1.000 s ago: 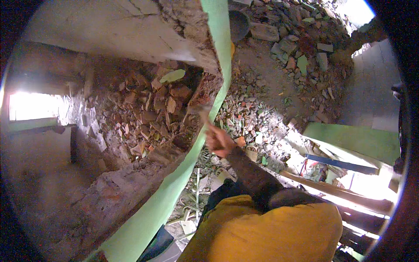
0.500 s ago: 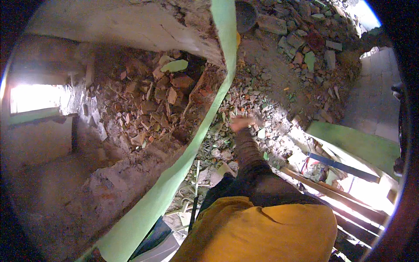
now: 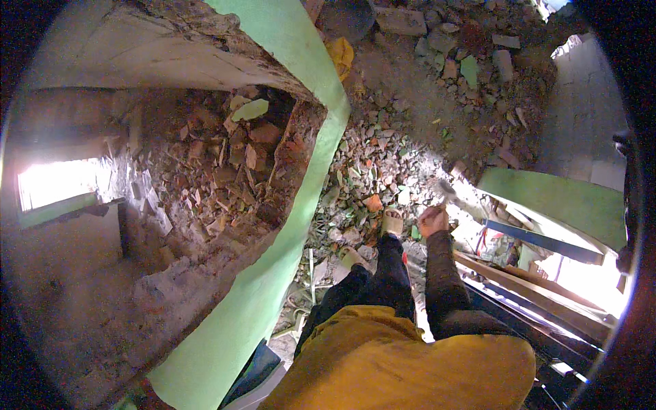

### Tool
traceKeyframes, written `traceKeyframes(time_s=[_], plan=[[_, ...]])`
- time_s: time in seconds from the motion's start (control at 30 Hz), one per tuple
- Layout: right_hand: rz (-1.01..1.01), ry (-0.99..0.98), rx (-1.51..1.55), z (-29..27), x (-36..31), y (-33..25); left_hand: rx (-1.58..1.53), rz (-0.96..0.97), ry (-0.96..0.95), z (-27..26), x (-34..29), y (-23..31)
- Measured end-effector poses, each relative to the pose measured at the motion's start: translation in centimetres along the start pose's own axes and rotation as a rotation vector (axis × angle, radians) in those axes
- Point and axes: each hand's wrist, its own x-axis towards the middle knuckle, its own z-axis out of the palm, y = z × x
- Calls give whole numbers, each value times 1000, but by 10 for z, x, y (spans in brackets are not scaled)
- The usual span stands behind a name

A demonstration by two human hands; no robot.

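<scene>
My right hand [image 3: 434, 220] hangs over the rubble at the bright gap, to the right of my shod foot [image 3: 392, 223]. Its fingers are curled closed. A blurred, dark, rounded shape [image 3: 447, 186] shows just beyond the fingers; whether it is the end of a held tool I cannot tell. Below and around lie small broken pieces of brick and plaster [image 3: 383, 164], with an orange brick fragment [image 3: 373, 203] close to my foot. My left hand is out of sight.
A broken green-edged wall [image 3: 301, 225] runs along my left, with a rubble heap [image 3: 239, 157] behind it. A dark round basin [image 3: 347, 19] and a yellow cloth-like thing [image 3: 340, 58] lie ahead. At right are a green panel [image 3: 547, 205], a blue bar [image 3: 536, 240] and wooden beams [image 3: 526, 283].
My right hand has swung right and back toward me, from the rubble to beside the bright gap. My foot now shows. The view has shifted, bringing more of the yellow thing into sight.
</scene>
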Motion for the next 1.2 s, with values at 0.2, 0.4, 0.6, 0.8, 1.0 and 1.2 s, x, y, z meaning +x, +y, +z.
traceKeyframes(time_s=[0.2, 0.4, 0.6, 0.8, 1.0, 1.2], plan=[[93, -58, 83, 91, 55, 117, -28, -87, -26, -12, -5, -11], [572, -295, -386, 167, 29, 216, 22, -90, -88, -21, -8, 1], [279, -306, -521, 62, 18, 46, -572, -305, 130, -7, -5, 15], [14, -218, 712, -4, 75, -11, -344, -348, -94, -20, -3, -5], [516, -303, -317, 135, 51, 193, -43, -189, -125, -29, -16, -26], [743, -606, -897, 193, -70, 239, -34, -191, -89, -41, -19, -28]])
